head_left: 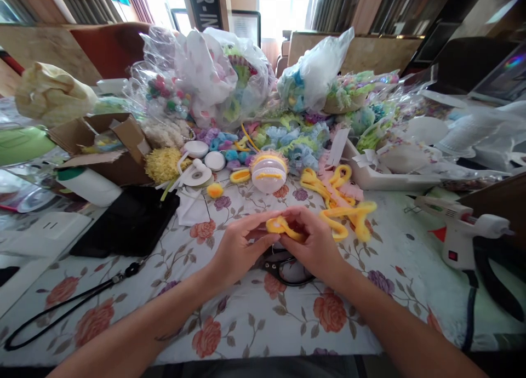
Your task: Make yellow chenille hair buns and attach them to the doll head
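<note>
Both hands meet over the middle of the table, gripping a fuzzy yellow cord (292, 233) bent into a small loop. My left hand (245, 242) pinches the loop's left side between thumb and fingers. On the other side, my right hand (309, 241) has its fingers curled round the cord. The cord's long tail (357, 219) trails off to the right in loose bends. Below the hands lie black-handled scissors (290, 271), partly hidden by them. Straight ahead sits a white ball-shaped piece (268, 174) with yellow trim. Left of it are a yellow oval ring (240, 175) and an orange-yellow pompom (214, 190).
A glue gun (460, 230) stands at the right, its cable running to the front edge. To the left lie a black tablet-like slab (127, 222) and a wrist strap (69, 307). Plastic bags (242, 76) of craft pieces and a cardboard box (102, 148) fill the back.
</note>
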`<state>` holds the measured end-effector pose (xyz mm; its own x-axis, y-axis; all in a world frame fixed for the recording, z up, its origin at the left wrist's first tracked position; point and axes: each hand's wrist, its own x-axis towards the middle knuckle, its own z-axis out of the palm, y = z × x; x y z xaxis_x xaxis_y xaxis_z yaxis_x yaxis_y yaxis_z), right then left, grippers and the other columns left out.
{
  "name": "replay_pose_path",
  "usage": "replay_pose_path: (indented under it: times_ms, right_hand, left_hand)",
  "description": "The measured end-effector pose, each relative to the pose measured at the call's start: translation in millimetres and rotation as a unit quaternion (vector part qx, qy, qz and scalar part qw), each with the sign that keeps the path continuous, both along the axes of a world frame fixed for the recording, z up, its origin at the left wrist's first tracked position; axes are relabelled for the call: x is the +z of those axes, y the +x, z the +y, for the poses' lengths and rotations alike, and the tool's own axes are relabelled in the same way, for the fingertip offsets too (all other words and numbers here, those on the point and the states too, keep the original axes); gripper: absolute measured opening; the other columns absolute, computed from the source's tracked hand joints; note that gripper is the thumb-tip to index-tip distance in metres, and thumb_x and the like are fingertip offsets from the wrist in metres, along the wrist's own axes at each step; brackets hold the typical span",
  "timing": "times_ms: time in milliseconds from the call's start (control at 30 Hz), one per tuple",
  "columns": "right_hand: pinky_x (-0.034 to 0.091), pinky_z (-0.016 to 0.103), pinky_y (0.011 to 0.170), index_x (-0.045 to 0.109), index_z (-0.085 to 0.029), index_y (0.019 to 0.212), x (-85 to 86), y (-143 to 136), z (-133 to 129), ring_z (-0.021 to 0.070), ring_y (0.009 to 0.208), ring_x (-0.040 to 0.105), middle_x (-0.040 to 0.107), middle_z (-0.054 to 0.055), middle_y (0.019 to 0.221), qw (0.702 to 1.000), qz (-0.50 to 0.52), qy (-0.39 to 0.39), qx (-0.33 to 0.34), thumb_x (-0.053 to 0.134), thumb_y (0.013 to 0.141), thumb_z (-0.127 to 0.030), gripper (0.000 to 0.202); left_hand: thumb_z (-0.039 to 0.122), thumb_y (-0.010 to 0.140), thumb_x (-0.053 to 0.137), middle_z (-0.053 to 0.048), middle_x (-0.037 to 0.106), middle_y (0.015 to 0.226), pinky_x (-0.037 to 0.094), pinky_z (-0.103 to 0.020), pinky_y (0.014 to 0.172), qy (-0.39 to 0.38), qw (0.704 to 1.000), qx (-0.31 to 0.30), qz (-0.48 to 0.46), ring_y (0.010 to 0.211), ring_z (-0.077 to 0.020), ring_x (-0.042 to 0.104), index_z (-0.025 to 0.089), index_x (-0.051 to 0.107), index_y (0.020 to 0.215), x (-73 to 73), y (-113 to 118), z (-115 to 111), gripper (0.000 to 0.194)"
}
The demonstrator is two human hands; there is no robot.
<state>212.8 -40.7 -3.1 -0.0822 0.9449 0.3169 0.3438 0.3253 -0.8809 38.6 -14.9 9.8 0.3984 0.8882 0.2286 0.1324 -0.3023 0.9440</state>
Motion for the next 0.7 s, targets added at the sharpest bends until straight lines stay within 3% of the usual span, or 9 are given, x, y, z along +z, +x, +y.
replay_pose_path:
  times_ms: [333,500,700]
  right_hand:
    - [0.051,0.027,0.069,0.053,-0.026,0.097,-0.2,-0.9,-3.3,0.0148,0.079,0.062,0.063,-0.001,0.088,0.999,-0.050,-0.015,-0.013,0.062,0.082,-0.020,0.018]
    - [0.051,0.027,0.067,0.054,-0.024,0.096,0.2,-0.8,-4.3,0.0151,0.078,0.061,0.062,0.000,0.089,0.998,-0.060,-0.012,-0.018,0.063,0.082,-0.023,0.016]
    - [0.053,0.029,0.069,0.062,-0.023,0.106,6.0,3.3,-5.0,0.0184,0.083,0.063,0.067,0.004,0.094,0.997,-0.072,0.007,-0.008,0.064,0.085,-0.027,0.021]
  left_hand:
    - [0.026,0.082,0.067,-0.004,0.072,0.106,0.058,-0.022,0.080,-0.012,0.999,0.030,0.009,0.091,-0.0149,0.069,0.020,0.069,0.104,-0.7,-2.1,-5.5,0.023]
    - [0.025,0.082,0.067,-0.001,0.068,0.100,0.057,-0.024,0.079,-0.003,0.998,0.053,-0.016,0.089,-0.0131,0.067,0.025,0.052,0.121,-5.0,-2.7,-6.0,0.041]
    - [0.026,0.087,0.061,-0.004,0.063,0.106,0.056,-0.023,0.072,0.034,0.999,0.029,0.004,0.092,-0.0147,0.064,0.024,0.058,0.102,-5.6,-5.5,-5.4,0.016]
